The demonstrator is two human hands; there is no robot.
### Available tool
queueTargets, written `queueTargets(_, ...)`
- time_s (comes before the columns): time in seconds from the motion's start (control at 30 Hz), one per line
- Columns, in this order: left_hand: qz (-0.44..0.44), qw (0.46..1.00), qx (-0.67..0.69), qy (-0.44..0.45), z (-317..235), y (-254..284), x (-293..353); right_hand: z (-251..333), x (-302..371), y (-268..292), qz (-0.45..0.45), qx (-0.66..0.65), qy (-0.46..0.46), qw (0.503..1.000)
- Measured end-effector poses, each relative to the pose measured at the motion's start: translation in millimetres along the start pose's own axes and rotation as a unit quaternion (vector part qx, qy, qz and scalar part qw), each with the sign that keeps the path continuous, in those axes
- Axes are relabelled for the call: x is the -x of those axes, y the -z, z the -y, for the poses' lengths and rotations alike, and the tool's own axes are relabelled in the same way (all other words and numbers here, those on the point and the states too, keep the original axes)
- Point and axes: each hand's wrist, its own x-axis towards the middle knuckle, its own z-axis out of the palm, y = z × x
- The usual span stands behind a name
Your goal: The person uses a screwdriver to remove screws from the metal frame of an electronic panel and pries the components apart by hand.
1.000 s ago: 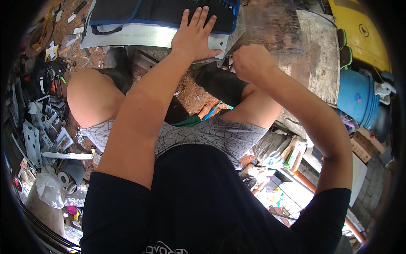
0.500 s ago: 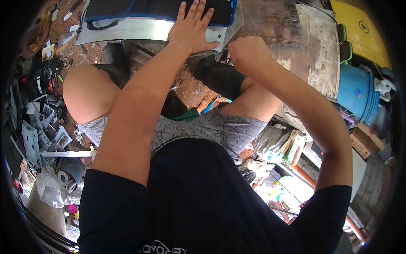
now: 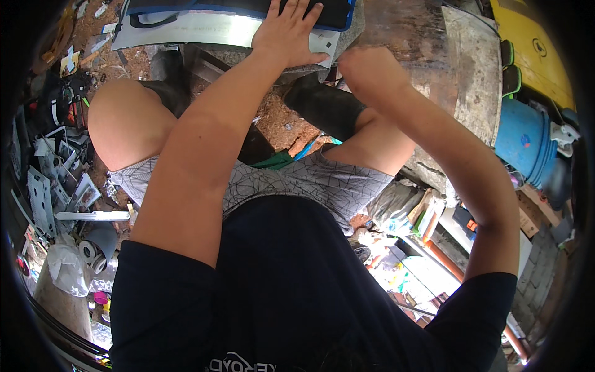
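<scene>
My left hand (image 3: pixel 286 36) lies flat with its fingers spread. It presses across a silver metal panel (image 3: pixel 198 30) and the black, blue-edged piece (image 3: pixel 238 7) on top of it; the thumb points toward the panel's right corner. Just right of that corner, my right hand (image 3: pixel 372 73) is closed with its knuckles up. Whatever its fingers hold is hidden under the hand. The panel rests at the far side, beyond my knees, its top cut off by the picture's edge.
A worn wooden board (image 3: pixel 421 34) stretches right of the panel. Further right are a blue drum (image 3: pixel 520 139) and a yellow casing (image 3: pixel 536 46). Scrap metal parts (image 3: pixel 46 192) and a clear plastic bag (image 3: pixel 68 266) are heaped at the left. Dirt with scraps covers the ground.
The panel and both hands appear slightly higher and further right, as the whole view has shifted. My left hand keeps its place on the panel; my right hand stays closed by the corner.
</scene>
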Motion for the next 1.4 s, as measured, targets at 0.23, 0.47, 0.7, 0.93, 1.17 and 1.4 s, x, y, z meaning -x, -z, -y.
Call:
queueTargets(0.23,0.018,1.000,-0.005,-0.003,1.3,1.1,-0.6,-4.6,6.1,-1.5,0.063,-0.003,-0.048,0.997)
queueTargets(0.47,0.003,1.000,0.008,-0.005,1.8,-1.7,-0.9,8.0,3.9,0.9,-0.112,0.032,-0.010,0.993)
queueTargets(0.7,0.014,1.000,-0.006,-0.002,1.8,-1.5,-0.6,8.3,-1.5,5.9,0.048,0.029,-0.028,0.998)
queueTargets(0.93,-0.020,1.000,0.007,-0.004,1.9,-6.1,-1.0,10.2,1.2,-1.2,-0.062,0.041,0.002,0.997)
queueTargets(1.17,-0.006,1.000,0.002,-0.012,3.4,2.6,2.9,-1.7,3.7,-1.2,-0.128,-0.109,-0.069,0.983)
queueTargets(1.4,0.019,1.000,0.006,-0.007,2.3,6.2,0.9,5.1,28.0,-30.6,-0.321,-0.311,-0.094,0.890)
